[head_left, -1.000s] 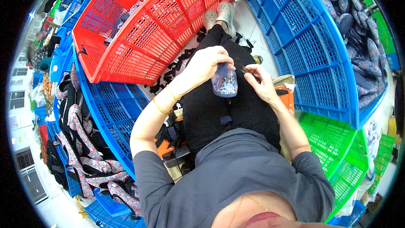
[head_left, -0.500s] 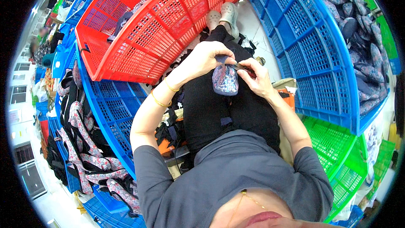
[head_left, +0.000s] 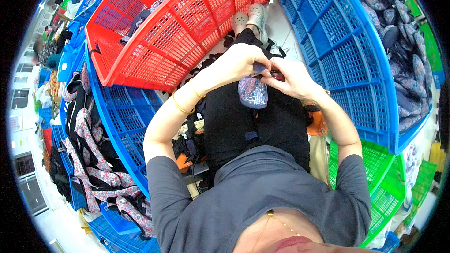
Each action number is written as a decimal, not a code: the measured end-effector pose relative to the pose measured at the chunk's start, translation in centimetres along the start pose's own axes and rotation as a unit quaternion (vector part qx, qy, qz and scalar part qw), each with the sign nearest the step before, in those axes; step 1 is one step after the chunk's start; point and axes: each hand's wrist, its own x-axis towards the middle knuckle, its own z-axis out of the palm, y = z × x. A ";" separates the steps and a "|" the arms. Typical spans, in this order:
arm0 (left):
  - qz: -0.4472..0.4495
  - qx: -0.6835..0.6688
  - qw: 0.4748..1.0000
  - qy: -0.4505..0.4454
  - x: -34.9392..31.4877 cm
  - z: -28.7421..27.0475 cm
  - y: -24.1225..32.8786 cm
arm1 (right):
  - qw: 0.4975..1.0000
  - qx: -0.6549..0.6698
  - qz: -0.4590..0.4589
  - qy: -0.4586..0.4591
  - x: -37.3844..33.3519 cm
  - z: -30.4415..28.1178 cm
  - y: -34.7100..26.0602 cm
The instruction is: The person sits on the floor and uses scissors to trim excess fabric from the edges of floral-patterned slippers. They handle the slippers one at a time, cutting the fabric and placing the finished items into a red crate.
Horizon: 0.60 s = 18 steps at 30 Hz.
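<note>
Over my lap hangs a small rounded fabric piece [head_left: 253, 94] in a blue and pink floral print, shiny on its surface, with a dark blue strip [head_left: 259, 68] at its top. My left hand [head_left: 246, 63] pinches that strip from above. Close against it, my right hand [head_left: 293, 78] has its fingers closed at the piece's upper right edge. A small dark tool [head_left: 277, 75] shows partly within the right hand; its shape is mostly hidden by the fingers. Both hands meet at the top of the piece.
A red crate [head_left: 187, 28] leans ahead on the left, above a blue crate [head_left: 126, 112]. To the right stands a tall blue crate [head_left: 337, 56] beside a heap of dark floral pieces [head_left: 408, 65]. Green crates [head_left: 384, 206] sit lower right. Pink floral pieces [head_left: 93, 159] pile up at left.
My right hand has moved left and up against my left hand, its wrist turned. The tool, more exposed before, is now mostly covered. The fabric piece has shifted slightly right.
</note>
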 end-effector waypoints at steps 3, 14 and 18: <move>0.007 0.028 1.000 -0.012 0.2 0.0 -0.1 | 0.999 -0.007 0.014 -0.031 0.2 -0.2 -0.3; -0.046 0.006 0.998 -0.038 0.2 0.2 0.1 | 0.998 0.047 0.030 -0.036 -0.5 0.4 0.3; -0.038 -0.005 0.999 -0.023 0.0 0.3 -0.1 | 0.997 0.041 0.049 -0.050 -0.3 0.0 -0.2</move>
